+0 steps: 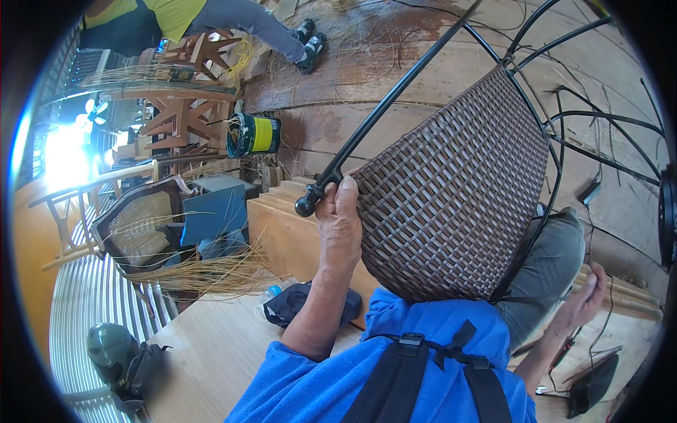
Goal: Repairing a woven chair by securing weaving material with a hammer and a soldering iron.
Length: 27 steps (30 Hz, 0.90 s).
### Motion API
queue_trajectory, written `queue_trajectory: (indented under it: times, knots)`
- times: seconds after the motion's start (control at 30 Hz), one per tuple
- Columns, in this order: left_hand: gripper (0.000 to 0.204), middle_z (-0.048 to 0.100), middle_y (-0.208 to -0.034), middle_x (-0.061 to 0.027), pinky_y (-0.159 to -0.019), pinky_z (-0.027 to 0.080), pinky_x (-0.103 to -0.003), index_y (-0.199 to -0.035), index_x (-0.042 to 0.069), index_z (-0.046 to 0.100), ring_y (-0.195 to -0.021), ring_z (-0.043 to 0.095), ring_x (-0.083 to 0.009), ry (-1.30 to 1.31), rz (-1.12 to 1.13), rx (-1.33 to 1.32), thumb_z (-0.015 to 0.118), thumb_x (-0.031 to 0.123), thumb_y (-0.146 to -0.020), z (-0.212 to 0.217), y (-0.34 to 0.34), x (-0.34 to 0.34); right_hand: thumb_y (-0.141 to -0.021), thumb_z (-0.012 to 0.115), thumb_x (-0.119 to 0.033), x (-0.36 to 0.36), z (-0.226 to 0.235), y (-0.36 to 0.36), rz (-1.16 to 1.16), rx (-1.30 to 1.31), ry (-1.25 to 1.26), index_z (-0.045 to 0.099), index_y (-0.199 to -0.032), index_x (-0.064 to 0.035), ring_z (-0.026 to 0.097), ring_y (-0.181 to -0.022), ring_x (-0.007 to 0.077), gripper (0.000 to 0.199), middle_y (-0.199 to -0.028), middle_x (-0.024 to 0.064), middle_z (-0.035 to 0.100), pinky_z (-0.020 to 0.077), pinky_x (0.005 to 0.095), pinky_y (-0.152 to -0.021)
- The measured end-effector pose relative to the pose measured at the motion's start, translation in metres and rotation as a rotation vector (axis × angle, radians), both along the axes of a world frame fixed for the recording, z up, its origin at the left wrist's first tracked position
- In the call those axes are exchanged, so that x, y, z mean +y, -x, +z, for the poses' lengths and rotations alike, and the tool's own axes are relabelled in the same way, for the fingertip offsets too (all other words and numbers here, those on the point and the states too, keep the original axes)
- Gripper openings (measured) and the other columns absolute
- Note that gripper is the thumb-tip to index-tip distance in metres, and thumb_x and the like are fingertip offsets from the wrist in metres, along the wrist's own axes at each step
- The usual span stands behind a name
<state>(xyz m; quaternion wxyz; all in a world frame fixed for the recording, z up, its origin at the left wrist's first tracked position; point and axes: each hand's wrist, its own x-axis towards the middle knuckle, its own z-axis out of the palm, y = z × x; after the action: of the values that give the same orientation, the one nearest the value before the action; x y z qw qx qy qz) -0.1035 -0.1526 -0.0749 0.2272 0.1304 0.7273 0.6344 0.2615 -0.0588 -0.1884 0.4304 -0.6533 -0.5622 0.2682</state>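
A brown woven wicker panel (pixel 455 197) in a black metal chair frame (pixel 398 92) leans across my lap, tilted up to the right. My left hand (pixel 340 222) is closed round the frame's edge at the panel's upper left corner, right beside the ball-shaped end (pixel 306 204) of a metal tube. Its fingertips are partly hidden behind the frame. Low on the right, my right hand (pixel 580 307) is off the chair with its fingers stretched out, and I see nothing in it. A thin dark cord (pixel 608 317) hangs close to that hand.
Curved black metal legs (pixel 599 116) spread at the upper right. Stacked boards (pixel 300 243) stand left of the panel, near long rattan strands (pixel 211 273). A bucket (pixel 264 135), a cane-backed chair (pixel 141 225) and a helmet (pixel 113 352) are farther left. Another person (pixel 233 25) is at the top.
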Motion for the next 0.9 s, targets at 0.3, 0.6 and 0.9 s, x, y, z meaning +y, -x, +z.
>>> queue_trajectory:
  times: [0.3, 0.6, 0.9]
  knots:
    - [0.024, 0.057, -0.082, 0.0041, -0.073, 0.037, -0.020, -0.098, 0.000, 0.063, -0.076, 0.047, -0.0042, -0.012, -0.010, 0.004, 0.054, 0.019, -0.089, 0.001, 0.000, 0.002, -0.090, 0.049, -0.013, 0.002, 0.018, 0.079, 0.609, 0.075, 0.190, 0.056, -0.098, -0.0005, 0.052, -0.090, 0.0163, 0.017, -0.094, 0.0073, 0.057, 0.0386, 0.0265, -0.084]
    - [0.019, 0.048, -0.074, 0.0034, -0.065, 0.034, -0.023, -0.077, 0.010, 0.050, -0.071, 0.041, -0.0074, 0.060, 0.069, 0.092, 0.059, 0.025, -0.085, -0.014, 0.011, 0.001, -0.088, 0.050, -0.010, -0.018, 0.007, 0.045, 0.495, 0.098, 0.337, 0.059, -0.096, -0.0006, 0.055, -0.080, 0.0131, 0.014, -0.085, 0.0057, 0.059, 0.0434, 0.0250, -0.075]
    - [0.029, 0.062, -0.093, -0.0073, -0.076, 0.050, -0.033, -0.095, 0.002, 0.058, -0.083, 0.060, -0.0184, -0.070, 0.014, -0.245, 0.057, 0.028, -0.084, -0.033, 0.031, -0.007, -0.082, 0.056, -0.005, -0.035, 0.001, 0.045, 0.612, 0.156, 0.251, 0.059, -0.096, -0.0003, 0.057, -0.085, 0.0171, 0.015, -0.088, 0.0070, 0.060, 0.0442, 0.0266, -0.075]
